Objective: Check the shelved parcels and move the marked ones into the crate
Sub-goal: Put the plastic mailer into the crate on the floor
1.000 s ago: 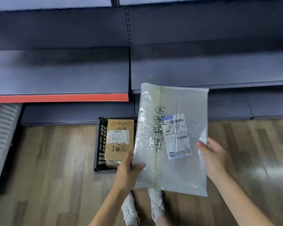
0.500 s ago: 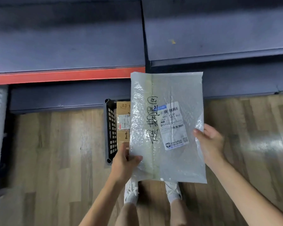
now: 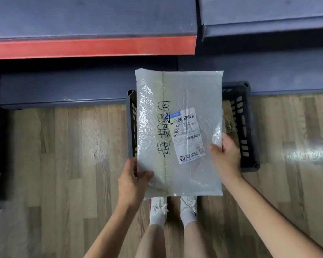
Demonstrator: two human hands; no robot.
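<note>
1. A person stands on a wooden floor [image 3: 63, 164] facing dark blue shelving [image 3: 93, 17], looking straight down at two bare arms and white shoes [image 3: 158, 207].
2. Both hands hold a flat, translucent bubble-wrap parcel [image 3: 177, 170] above a black slatted crate [image 3: 246, 127].
3. The left hand [image 3: 133, 181] pinches the parcel's lower left edge, thumb on top; the right hand [image 3: 225, 155] grips the right edge, fingers curled behind.
4. The parcel bears bold handwritten black characters [image 3: 164, 129] beside a printed shipping label [image 3: 187, 135] (so it appears to be a marked one).
5. The crate sits on the floor against the lowest shelf's front edge, mostly hidden behind the parcel; something brown, probably cardboard, shows inside by its right wall.
6. Judged step: checking is done, and the parcel is being carried over the crate.
7. The next move likely calls for lowering it flat between the crate walls, then loosening both hands.
</note>
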